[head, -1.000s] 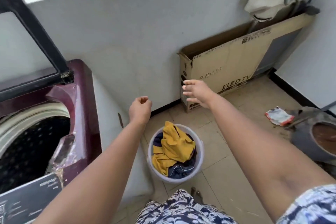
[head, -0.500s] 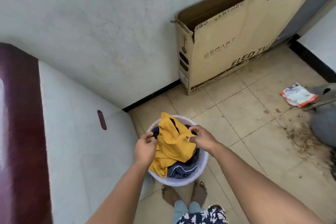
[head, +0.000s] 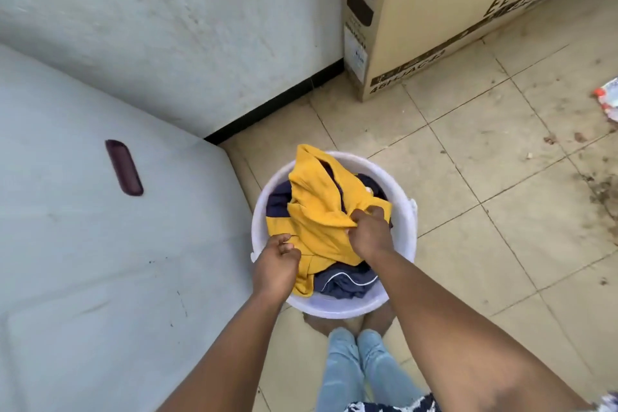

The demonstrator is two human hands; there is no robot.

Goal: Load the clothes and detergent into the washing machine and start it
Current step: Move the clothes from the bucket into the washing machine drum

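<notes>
A white bucket (head: 403,246) stands on the tiled floor beside the washing machine's pale grey side panel (head: 83,244). A yellow garment (head: 317,207) lies on top of dark navy clothes (head: 344,284) inside it. My right hand (head: 369,232) is shut on a fold of the yellow garment near the bucket's middle. At the bucket's left rim, my left hand (head: 277,261) has its fingers curled on the yellow garment's lower left edge. The machine's top and drum are out of view.
A large cardboard TV box (head: 451,10) leans on the wall at the upper right. A red and white packet (head: 608,100) lies on the floor at the right edge, near scattered dirt (head: 602,191). My feet stand just behind the bucket.
My view has dropped and moved closer to the bucket. Both hands came down from the air onto the yellow garment and have closed on it; the drum has left the view.
</notes>
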